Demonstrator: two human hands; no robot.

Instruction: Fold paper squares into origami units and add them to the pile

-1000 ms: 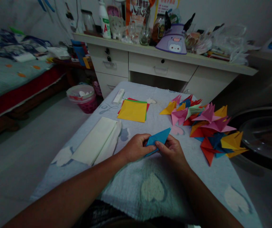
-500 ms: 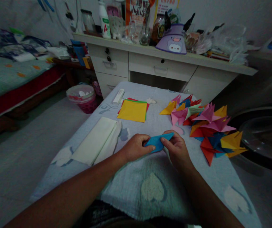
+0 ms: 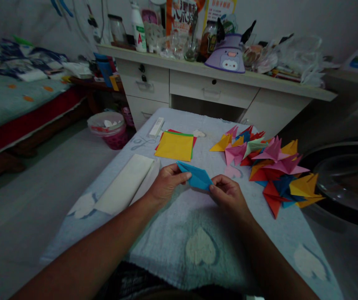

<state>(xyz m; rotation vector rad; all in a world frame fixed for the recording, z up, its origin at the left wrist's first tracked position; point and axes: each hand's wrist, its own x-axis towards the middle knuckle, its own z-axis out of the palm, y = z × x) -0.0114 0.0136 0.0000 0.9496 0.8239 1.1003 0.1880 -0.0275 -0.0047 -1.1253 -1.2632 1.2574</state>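
Left hand (image 3: 170,180) and right hand (image 3: 227,191) pinch blue paper (image 3: 198,176) at opposite ends, likely steadying it; folded shapes (image 3: 287,165) crowd the right edge of the worktop (image 3: 163,237), apparently leaving room.

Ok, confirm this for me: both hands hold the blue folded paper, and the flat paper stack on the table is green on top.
Not quite: the flat paper stack is yellow on top, not green, as the head view shows. The left hand and right hand do both hold the blue folded paper.
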